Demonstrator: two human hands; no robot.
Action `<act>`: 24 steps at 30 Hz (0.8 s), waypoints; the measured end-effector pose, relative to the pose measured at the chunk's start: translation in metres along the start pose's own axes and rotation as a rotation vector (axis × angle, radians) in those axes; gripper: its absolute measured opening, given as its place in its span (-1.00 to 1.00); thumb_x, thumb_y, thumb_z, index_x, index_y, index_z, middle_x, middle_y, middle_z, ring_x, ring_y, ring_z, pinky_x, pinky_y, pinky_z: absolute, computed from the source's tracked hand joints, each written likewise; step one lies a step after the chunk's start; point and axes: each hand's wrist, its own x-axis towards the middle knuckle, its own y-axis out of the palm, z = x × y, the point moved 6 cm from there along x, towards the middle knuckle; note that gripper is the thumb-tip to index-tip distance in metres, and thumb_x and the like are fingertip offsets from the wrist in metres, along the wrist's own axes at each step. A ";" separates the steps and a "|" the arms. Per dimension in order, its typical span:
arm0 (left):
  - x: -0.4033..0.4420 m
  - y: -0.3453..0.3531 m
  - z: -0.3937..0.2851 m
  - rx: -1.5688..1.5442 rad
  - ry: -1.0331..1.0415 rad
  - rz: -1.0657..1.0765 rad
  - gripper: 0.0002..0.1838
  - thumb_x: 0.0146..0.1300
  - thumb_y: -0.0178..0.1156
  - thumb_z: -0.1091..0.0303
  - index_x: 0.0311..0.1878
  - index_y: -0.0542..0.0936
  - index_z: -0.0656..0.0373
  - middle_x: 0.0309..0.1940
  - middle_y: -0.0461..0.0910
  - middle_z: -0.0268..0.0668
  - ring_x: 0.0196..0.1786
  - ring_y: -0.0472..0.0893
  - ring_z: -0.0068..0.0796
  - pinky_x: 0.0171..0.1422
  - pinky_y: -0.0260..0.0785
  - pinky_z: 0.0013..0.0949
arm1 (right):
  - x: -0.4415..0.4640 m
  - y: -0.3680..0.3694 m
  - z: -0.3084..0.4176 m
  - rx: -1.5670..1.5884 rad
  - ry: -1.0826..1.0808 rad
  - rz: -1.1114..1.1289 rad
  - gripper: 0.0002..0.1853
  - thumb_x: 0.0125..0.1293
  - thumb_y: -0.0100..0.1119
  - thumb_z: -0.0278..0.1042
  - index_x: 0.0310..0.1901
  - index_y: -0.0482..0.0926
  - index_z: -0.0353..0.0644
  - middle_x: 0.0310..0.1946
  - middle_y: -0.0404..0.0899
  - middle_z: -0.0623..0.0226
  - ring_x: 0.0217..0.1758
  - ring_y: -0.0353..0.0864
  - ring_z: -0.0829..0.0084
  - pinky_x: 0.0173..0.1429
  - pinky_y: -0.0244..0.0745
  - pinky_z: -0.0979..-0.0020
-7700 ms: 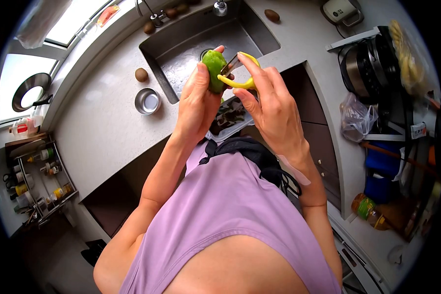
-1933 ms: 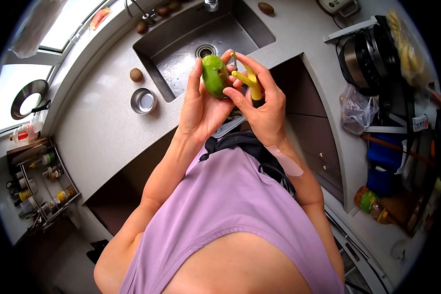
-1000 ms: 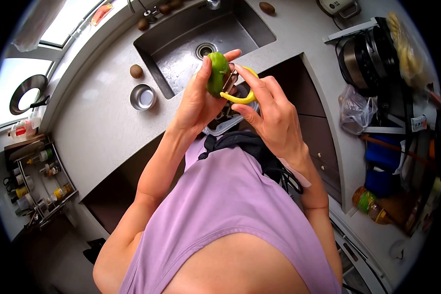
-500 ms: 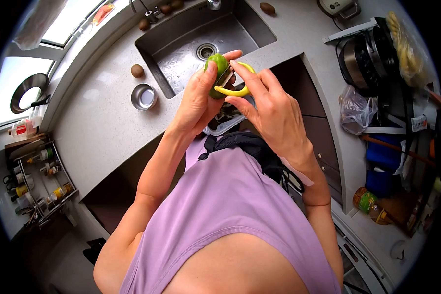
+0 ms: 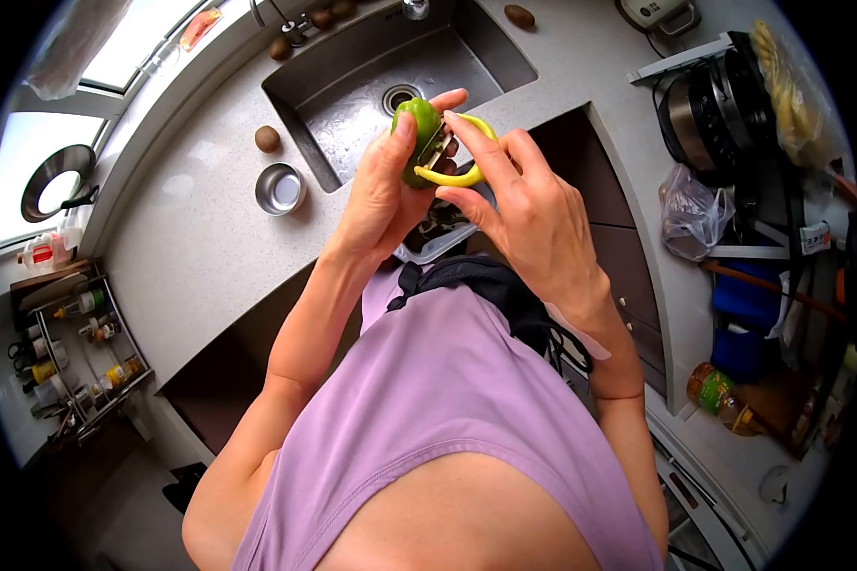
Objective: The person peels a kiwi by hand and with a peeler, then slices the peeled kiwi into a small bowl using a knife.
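My left hand (image 5: 384, 176) is wrapped round a kiwi (image 5: 412, 122) whose bare green flesh faces up, with some brown skin apparently on its right side. Pinched in my right hand (image 5: 533, 195) is a yellow peeler (image 5: 471, 177). Its metal blade lies against the right side of the kiwi. Both hands are over the counter's front edge, just below the sink. Beneath them, a plastic-lined bin (image 5: 435, 249) with dark scraps shows partly; my hands cover the rest.
A steel sink (image 5: 352, 78) lies ahead. On the counter (image 5: 200, 224) are a small metal bowl (image 5: 280, 188) and a whole kiwi (image 5: 268, 139); another kiwi (image 5: 519, 16) sits right of the sink. A bottle rack (image 5: 86, 347) stands left, a crowded shelf (image 5: 752, 243) right.
The kiwi has tilted and shifted slightly left in my left hand, showing more green flesh. The peeler stays against its right side.
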 end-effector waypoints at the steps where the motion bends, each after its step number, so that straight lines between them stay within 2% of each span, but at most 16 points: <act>1: 0.000 0.000 -0.001 0.000 0.000 -0.001 -0.32 0.40 0.04 -0.18 0.33 0.40 0.20 -0.08 0.47 -0.40 -0.07 0.40 -0.61 0.09 0.34 -0.45 | 0.000 0.000 0.000 0.001 0.000 0.000 -0.38 0.22 0.28 -0.03 0.28 0.41 -0.07 -0.28 0.44 0.24 -0.39 0.65 0.29 -0.39 0.59 0.35; 7: 0.000 0.001 -0.004 -0.020 -0.013 -0.012 -0.32 0.39 0.06 -0.18 0.33 0.40 0.20 -0.08 0.47 -0.41 -0.10 0.39 -0.63 0.07 0.33 -0.48 | 0.002 0.001 0.000 -0.017 -0.041 -0.002 -0.37 0.23 0.27 -0.03 0.30 0.40 -0.07 -0.27 0.44 0.24 -0.39 0.65 0.27 -0.39 0.59 0.35; 16: 0.005 -0.005 -0.009 0.022 0.058 -0.020 -0.27 0.37 0.08 -0.19 0.36 0.34 0.24 -0.10 0.46 -0.49 -0.04 0.44 -0.67 0.08 0.32 -0.50 | 0.000 0.006 0.001 0.033 -0.001 0.041 -0.38 0.23 0.28 -0.07 0.30 0.40 -0.08 -0.26 0.45 0.24 -0.39 0.67 0.26 -0.37 0.60 0.35; 22: 0.011 -0.006 -0.002 -0.203 0.040 -0.014 -0.27 0.39 0.02 -0.20 0.39 0.27 0.19 -0.10 0.50 -0.46 -0.01 0.51 -0.62 0.17 0.37 -0.45 | -0.001 0.009 0.002 -0.006 0.010 0.022 -0.35 0.18 0.33 -0.15 0.31 0.40 -0.08 -0.25 0.44 0.26 -0.35 0.66 0.29 -0.35 0.61 0.36; 24: 0.013 -0.005 0.001 -0.398 0.000 0.014 -0.28 0.39 0.04 -0.19 0.38 0.27 0.17 -0.11 0.52 -0.41 -0.02 0.54 -0.57 0.17 0.46 -0.39 | -0.001 0.011 0.002 -0.025 0.013 0.015 -0.34 0.18 0.34 -0.15 0.32 0.40 -0.07 -0.26 0.44 0.27 -0.32 0.66 0.32 -0.34 0.61 0.38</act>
